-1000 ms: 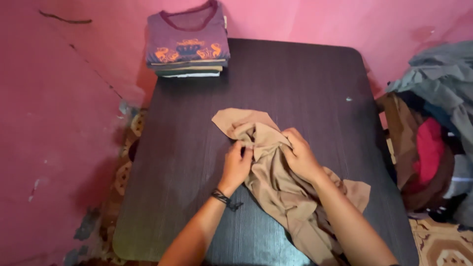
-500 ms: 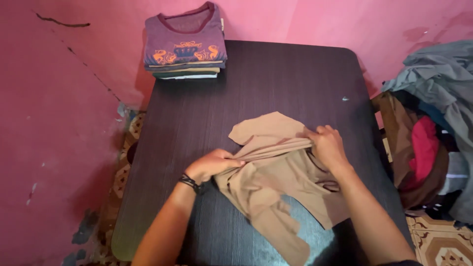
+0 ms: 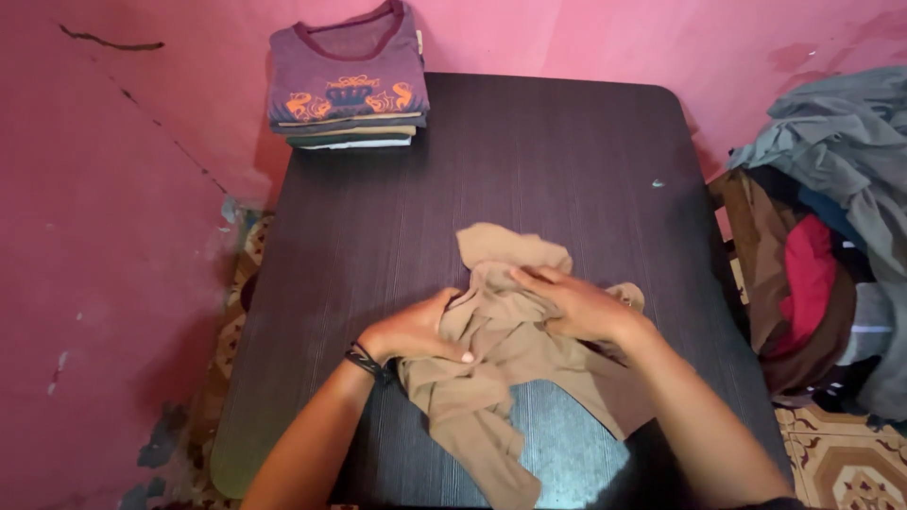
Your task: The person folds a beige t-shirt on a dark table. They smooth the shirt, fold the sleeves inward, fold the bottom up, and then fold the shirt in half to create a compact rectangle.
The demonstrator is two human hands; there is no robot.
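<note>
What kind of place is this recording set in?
Most likely a room in a home, used for sorting laundry: a dark table against pink walls, a stack of folded shirts, and a heap of loose clothes beside it.

A tan garment (image 3: pixel 515 373) lay crumpled in the lower middle of the frame on the dark counter (image 3: pixel 529 151), bunched and creased at its centre, one flap poking toward the upper middle, a loose tail trailing to the bottom edge.
</note>
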